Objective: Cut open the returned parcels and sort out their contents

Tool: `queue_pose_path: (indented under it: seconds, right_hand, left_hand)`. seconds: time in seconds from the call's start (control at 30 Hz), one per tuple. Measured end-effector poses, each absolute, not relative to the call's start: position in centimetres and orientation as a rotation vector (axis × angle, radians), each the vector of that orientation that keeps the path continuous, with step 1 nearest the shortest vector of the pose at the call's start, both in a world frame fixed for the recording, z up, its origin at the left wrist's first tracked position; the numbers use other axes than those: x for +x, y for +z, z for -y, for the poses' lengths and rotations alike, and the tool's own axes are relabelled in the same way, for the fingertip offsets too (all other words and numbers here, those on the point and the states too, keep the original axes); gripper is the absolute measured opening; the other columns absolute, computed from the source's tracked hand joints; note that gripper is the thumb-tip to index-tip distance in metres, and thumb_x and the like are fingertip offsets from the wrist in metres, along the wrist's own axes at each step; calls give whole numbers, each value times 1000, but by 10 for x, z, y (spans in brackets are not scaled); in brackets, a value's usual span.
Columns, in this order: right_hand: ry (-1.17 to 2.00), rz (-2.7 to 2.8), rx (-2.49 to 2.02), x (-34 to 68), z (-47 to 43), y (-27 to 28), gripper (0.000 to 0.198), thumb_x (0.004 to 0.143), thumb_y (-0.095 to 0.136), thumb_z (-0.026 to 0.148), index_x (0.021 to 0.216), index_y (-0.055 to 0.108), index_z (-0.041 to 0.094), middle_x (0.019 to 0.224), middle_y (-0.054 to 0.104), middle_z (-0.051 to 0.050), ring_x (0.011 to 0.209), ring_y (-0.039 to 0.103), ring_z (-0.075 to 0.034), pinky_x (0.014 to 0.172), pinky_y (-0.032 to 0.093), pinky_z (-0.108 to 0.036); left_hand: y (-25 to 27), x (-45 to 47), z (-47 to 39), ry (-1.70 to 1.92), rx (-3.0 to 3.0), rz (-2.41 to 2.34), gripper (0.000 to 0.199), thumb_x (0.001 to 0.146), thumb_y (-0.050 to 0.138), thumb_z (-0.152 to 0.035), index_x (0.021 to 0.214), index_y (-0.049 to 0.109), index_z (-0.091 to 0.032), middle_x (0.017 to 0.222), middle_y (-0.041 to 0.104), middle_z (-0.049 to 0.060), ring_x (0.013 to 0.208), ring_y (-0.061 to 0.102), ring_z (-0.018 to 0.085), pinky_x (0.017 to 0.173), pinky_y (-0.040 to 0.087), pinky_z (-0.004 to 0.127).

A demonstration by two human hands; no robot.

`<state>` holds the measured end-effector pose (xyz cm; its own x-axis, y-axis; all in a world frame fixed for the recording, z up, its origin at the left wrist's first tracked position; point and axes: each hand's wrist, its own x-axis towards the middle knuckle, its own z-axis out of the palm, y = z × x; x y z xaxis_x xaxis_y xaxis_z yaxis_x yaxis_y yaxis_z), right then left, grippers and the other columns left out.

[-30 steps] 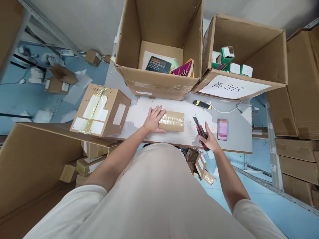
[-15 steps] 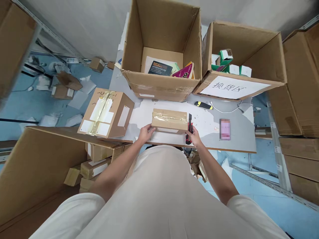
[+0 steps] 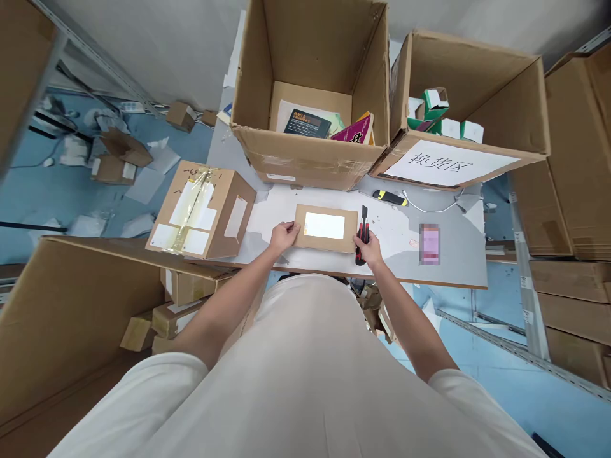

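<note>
A small brown cardboard box (image 3: 326, 244) is on the white-topped table, its white label facing up at me. My left hand (image 3: 285, 236) grips the box's left end, fingers closed on the edge. At the opposite end, my right hand (image 3: 370, 249) is wrapped round a black and red utility knife (image 3: 363, 236), whose blade end points away from me. The fingertips of that hand also touch the box's right edge.
Left on the table stands a taped carton (image 3: 233, 191). Behind are open cartons with books (image 3: 308, 124) and green-white boxes (image 3: 434, 105). A yellow-black cutter (image 3: 390, 198), a cable (image 3: 429, 210) and a blurred pink item (image 3: 430, 245) lie to the right.
The small box has been turned over between my hands: its taped side faced up before, and now its labelled side does. The knife stays in my right hand.
</note>
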<state>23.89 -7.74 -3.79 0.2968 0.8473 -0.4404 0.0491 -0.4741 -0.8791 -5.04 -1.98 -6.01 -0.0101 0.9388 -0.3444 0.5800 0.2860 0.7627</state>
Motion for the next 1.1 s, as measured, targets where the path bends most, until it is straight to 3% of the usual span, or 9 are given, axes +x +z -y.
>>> queue_pose_path:
  seconds: [0.1,0.2,0.3,0.37,0.43,0.7,0.93,1.03,1.1]
  right_hand:
    - [1282,777,-1709,243,96,-37,49,62,72,49,96,55,18,96,66,-4,53,51,-7,52,48,-26]
    - [1352,697,-1647,244,121,-38,53,62,74,46,103,54,20,110,65,-6,50,50,-6,48,47,-27]
    - [1448,701,-1680,239,134,-43,57,57,77,41,105,53,22,81,67,2,44,48,-9,44,46,-27]
    - [1459,722,-1736,231,134,-46,53,55,78,38,98,52,22,57,57,9,41,47,-10,41,43,-26]
    - [1415,712,-1772,224,130,-48,47,56,77,39,90,50,22,49,49,11,41,47,-11,40,41,-26]
    - [1220,813,-1761,234,111,-23,40,61,75,46,80,51,21,59,53,7,45,49,-9,46,44,-25]
    - [1002,968,-1965,238,67,-2,35,68,68,51,78,51,22,59,53,6,46,52,-12,50,47,-27]
    - [854,1072,-2065,238,44,-4,34,71,64,52,78,52,22,63,58,2,55,57,-16,58,49,-29]
    - [774,1143,-2119,239,32,-6,34,73,62,53,80,54,21,70,62,-1,65,59,-19,66,49,-31]
  left_hand:
    - [-72,-65,36,527,1365,-1642,39,84,48,-28,116,66,-15,116,68,9,102,65,20,97,47,33]
    - [-85,-79,61,502,1320,-1581,49,75,54,-18,122,61,-10,119,67,13,104,66,23,95,49,35]
    - [-96,-81,78,506,1283,-1540,61,66,64,-18,126,57,-9,126,62,16,109,64,27,94,50,38]
    - [-101,-76,82,536,1263,-1519,63,67,67,-23,127,56,-11,128,62,15,112,62,27,97,49,39]
    - [-102,-69,82,574,1248,-1498,57,71,65,-31,125,58,-13,125,64,12,112,63,25,98,48,39]
    - [-64,-67,79,696,1296,-1564,43,77,61,-49,103,68,-15,101,70,11,89,66,22,86,52,37]
    - [-41,-55,50,724,1489,-1690,49,64,74,-48,101,69,-16,81,58,3,69,57,15,74,53,32]
    - [-40,-48,34,691,1538,-1715,48,67,73,-47,104,69,-15,79,56,3,69,56,16,75,52,33]
    - [-38,-43,29,738,1625,-1745,51,73,69,-45,113,65,-14,89,58,7,80,59,20,82,51,37]
